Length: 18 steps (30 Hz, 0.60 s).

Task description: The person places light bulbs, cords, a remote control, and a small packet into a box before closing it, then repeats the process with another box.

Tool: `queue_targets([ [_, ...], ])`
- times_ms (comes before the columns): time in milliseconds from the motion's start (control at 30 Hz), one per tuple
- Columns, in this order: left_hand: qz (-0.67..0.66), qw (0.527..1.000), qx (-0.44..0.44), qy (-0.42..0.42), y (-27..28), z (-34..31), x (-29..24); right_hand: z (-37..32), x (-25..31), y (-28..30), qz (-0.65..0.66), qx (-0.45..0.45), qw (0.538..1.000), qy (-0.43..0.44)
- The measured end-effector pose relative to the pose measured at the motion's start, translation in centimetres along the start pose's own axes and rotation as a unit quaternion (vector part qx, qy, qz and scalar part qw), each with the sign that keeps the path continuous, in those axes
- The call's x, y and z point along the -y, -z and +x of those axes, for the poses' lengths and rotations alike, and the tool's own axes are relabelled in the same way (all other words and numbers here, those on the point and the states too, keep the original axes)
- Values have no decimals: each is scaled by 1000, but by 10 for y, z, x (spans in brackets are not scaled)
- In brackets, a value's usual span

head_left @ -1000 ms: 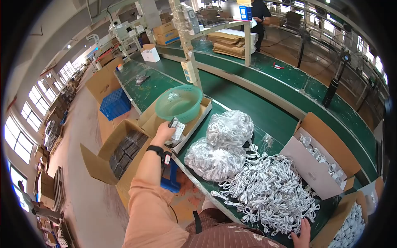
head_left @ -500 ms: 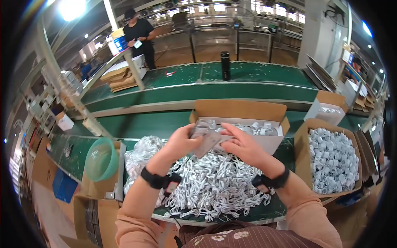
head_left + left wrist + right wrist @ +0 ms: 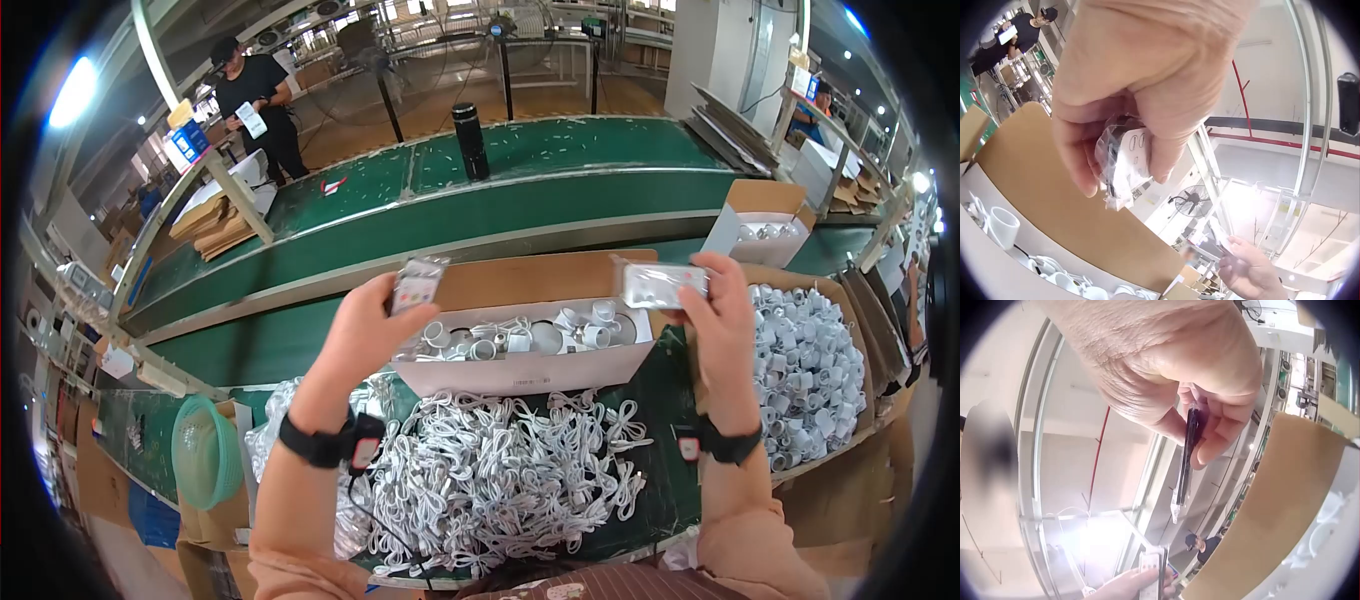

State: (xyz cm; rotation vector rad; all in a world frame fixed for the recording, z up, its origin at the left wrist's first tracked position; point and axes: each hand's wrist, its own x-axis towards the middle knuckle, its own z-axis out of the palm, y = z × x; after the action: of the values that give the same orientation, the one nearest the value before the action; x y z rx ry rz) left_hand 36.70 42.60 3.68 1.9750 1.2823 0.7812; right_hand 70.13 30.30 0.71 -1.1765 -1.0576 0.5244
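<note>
My left hand pinches a small plastic-wrapped packet above the left end of the white box. In the left wrist view that packet shows a white printed face and sits between thumb and fingers. Level with it on the right, my right hand grips another wrapped packet, its thumb across the pale face. Seen edge-on in the right wrist view, this packet looks thin and dark. Bundled white cables lie heaped below both hands. White lamp holders and cables fill the box.
A carton of white sockets stands at right, a smaller open box behind it. At left are a green basket and bagged cables. A black bottle stands on the far belt; a person is beyond.
The hands, together over the box half a second ago, have moved apart, each with a packet. Earlier still, the left hand was by the basket. The head view has swung right.
</note>
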Motion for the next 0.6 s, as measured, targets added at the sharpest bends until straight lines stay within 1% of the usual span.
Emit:
queue_targets([
  [33, 3, 1000, 6, 5, 4, -2, 11, -5, 3, 2, 1, -2, 1000, -8],
  [100, -6, 997, 59, 51, 4, -11, 32, -21, 8, 7, 20, 2, 998, -55],
  [133, 58, 994, 83, -25, 1, -17, 39, -28, 4, 9, 0, 48, 995, -83],
  [167, 121, 982, 105, -102, -3, -22, 43, -31, -1, 9, -8, 98, 986, -133],
  [200, 69, 986, 134, -76, -8, -30, 43, -33, -12, 9, -43, 128, 978, -160],
  [233, 66, 986, 138, -70, -10, -33, 46, -34, -25, 6, -78, 159, 966, -187],
  [267, 85, 977, 170, -101, -12, -36, 50, -39, -36, -1, -109, 148, 965, -186],
  [300, 104, 965, 201, -131, -13, -39, 54, -40, -37, -2, -202, 207, 945, -150],
  [367, 92, 970, 199, -106, -13, -46, 58, -43, -30, -9, -228, 257, 913, -220],
  [400, 87, 970, 204, -98, -13, -49, 59, -47, -34, -11, -178, 231, 924, -248],
  [433, 82, 970, 209, -91, -13, -51, 63, -47, -37, -11, -180, 233, 921, -255],
  [500, 62, 970, 217, -96, -14, -54, 72, -47, -35, -9, -208, 225, 924, -230],
  [600, 47, 968, 226, -99, -13, -58, 74, -47, -29, -8, -237, 246, 916, -211],
])
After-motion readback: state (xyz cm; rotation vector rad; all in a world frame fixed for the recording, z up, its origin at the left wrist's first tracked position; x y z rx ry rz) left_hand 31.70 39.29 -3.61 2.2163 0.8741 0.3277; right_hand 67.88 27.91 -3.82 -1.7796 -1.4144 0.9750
